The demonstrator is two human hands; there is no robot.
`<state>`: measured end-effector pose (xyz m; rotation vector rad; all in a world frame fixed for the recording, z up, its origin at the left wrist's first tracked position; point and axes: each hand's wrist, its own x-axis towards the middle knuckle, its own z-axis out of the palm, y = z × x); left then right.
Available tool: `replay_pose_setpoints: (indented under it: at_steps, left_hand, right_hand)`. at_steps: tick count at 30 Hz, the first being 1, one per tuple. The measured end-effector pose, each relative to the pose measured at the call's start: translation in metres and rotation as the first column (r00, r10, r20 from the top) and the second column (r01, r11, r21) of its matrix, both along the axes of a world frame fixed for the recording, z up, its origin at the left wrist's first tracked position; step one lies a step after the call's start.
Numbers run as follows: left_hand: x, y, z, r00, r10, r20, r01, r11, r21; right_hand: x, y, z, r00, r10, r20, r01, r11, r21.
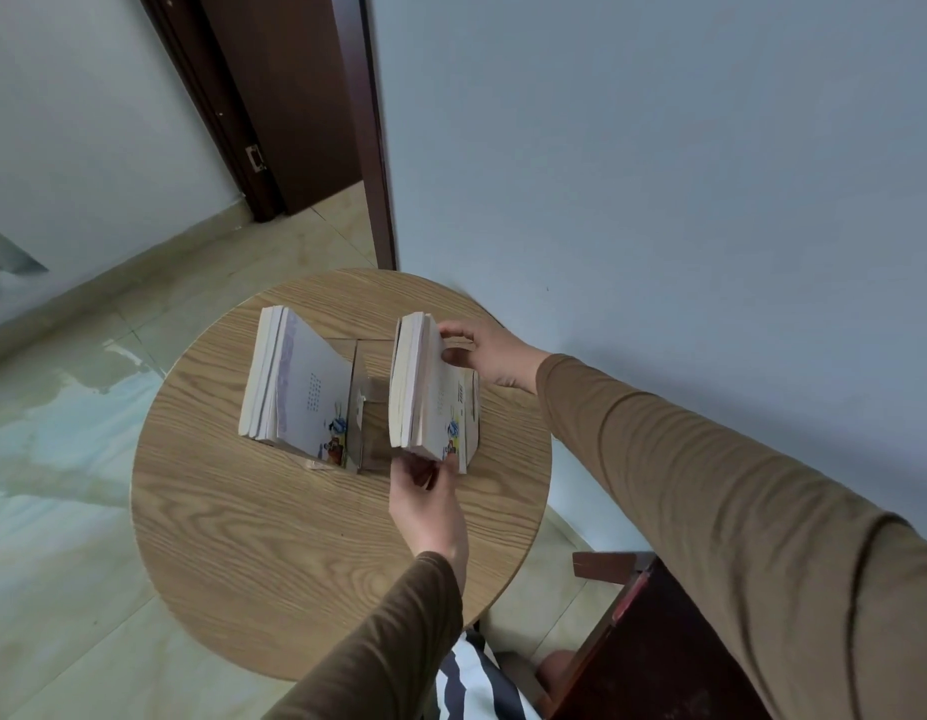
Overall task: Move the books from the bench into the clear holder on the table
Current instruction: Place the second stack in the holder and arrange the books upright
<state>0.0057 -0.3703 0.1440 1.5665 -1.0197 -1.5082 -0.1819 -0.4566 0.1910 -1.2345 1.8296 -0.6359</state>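
Two book stacks on round wooden table [274,537], both standing upright in clear holder [365,407].

Item 1: left stack [289,387], in holder's left bay, leaning w/ cover fanned rightward toward divider. Untouched by either hand.

Item 2: right stack [430,392], in right bay, being seated. Right hand [482,350] pinches far top corner, thumb on cover side, fingers curled round. Left hand [425,491] grips near bottom corner from below/front, fingers closed on the edge. So stack sits between the two grips, diagonal corners held.

Handling note (judgement): lower evenly, keep spines square to holder base, press pages together so the loose cover doesn't splay over the wall; release the bottom grip first.

Bench [658,641]: dark wood, lower right; no books visible on the part in view.
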Motion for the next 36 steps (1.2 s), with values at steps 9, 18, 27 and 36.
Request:
replay_pose_setpoints:
  at_steps: [9, 18, 27, 36]
  left_hand:
    - [0.03, -0.01, 0.006, 0.978, -0.207, 0.018, 0.207, 0.978, -0.003]
    - [0.1, -0.037, 0.066, 0.949, -0.307, 0.073, 0.314, 0.906, -0.283]
    - [0.149, -0.125, 0.096, 0.937, -0.207, 0.28, 0.326, 0.808, -0.491]
    - [0.147, -0.168, 0.097, 0.838, -0.472, 0.274, 0.524, 0.837, -0.16]
  right_hand:
    - [0.018, 0.014, 0.016, 0.997, -0.071, -0.025, 0.07, 0.996, -0.049]
    - [0.096, 0.03, 0.082, 0.914, -0.334, -0.23, 0.199, 0.864, -0.462]
    - [0.186, -0.001, 0.068, 0.913, -0.354, 0.203, 0.397, 0.885, -0.244]
    - [0.211, -0.03, 0.056, 0.876, -0.45, 0.172, 0.466, 0.883, -0.062]
